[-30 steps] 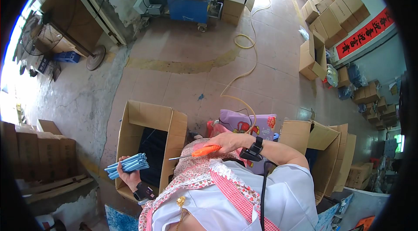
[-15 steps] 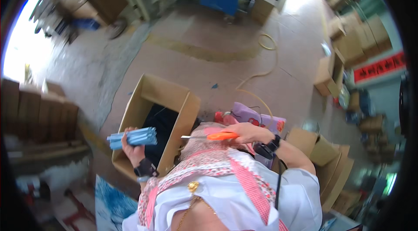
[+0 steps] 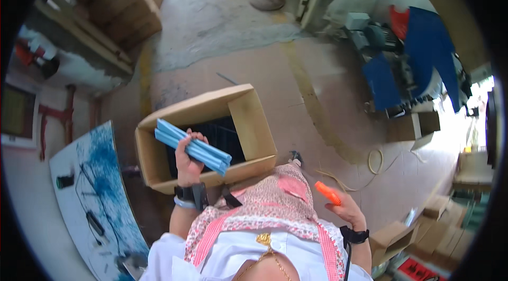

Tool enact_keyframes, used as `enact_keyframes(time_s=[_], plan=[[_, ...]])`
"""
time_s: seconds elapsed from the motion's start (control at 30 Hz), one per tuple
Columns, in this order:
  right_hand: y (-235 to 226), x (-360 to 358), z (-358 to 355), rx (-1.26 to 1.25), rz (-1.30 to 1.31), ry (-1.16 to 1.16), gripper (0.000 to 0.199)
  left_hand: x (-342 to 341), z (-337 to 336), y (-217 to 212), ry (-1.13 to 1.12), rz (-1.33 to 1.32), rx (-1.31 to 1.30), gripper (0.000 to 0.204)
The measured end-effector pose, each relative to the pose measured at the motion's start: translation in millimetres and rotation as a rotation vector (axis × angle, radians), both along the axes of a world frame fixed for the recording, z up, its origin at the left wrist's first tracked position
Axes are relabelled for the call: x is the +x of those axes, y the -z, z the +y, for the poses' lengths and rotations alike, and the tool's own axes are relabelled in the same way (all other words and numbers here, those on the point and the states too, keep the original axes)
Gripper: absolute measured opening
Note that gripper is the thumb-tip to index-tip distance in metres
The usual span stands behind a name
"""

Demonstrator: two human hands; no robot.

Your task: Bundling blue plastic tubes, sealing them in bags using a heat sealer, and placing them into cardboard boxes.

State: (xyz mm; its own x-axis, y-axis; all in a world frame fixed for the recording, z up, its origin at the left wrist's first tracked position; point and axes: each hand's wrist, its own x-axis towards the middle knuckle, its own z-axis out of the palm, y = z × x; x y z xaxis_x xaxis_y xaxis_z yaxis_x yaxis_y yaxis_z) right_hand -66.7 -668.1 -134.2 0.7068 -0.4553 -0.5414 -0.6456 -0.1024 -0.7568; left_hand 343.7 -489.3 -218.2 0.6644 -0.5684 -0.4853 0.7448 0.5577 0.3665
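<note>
We clasp bundle of light-blue rods (image 3: 208,155) in left hand (image 3: 188,158), fingers wrapped round its middle; bundle slants above open cardboard box (image 3: 255,128), dark contents inside. Our right hand (image 3: 349,212), right of patterned apron (image 3: 267,193), grips orange handle (image 3: 327,192) angled toward far left. Blue-stained white board (image 3: 87,156) at near left; blue machine (image 3: 427,51) at far right, yellow hose (image 3: 370,167) coiled on floor nearer us.

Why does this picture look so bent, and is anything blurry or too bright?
In the head view, the fisheye lens bends straight edges, such as those of the blue-stained board; white glare washes out the far right; the blue machine looks slightly soft, while the light blue sticks in the left hand are fairly clear.
</note>
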Motion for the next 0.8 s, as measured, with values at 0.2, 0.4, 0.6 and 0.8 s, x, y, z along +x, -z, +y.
enact_keyframes(time_s=[0.2,0.4,0.6,0.8], plan=[[19,-29,-166,-0.048,0.087,-0.033,0.053,-56,-96,-24,-0.080,-0.019,0.070,0.027],[28,-41,-256,0.011,0.186,-0.082,0.053,-119,-225,-17,0.227,-0.029,0.345,0.032],[43,-29,-322,0.089,0.227,-0.122,0.054,-96,-324,37,0.298,0.109,0.285,0.032],[59,68,-411,0.092,0.181,-0.215,0.053,-7,-423,132,0.157,0.196,0.380,0.017]])
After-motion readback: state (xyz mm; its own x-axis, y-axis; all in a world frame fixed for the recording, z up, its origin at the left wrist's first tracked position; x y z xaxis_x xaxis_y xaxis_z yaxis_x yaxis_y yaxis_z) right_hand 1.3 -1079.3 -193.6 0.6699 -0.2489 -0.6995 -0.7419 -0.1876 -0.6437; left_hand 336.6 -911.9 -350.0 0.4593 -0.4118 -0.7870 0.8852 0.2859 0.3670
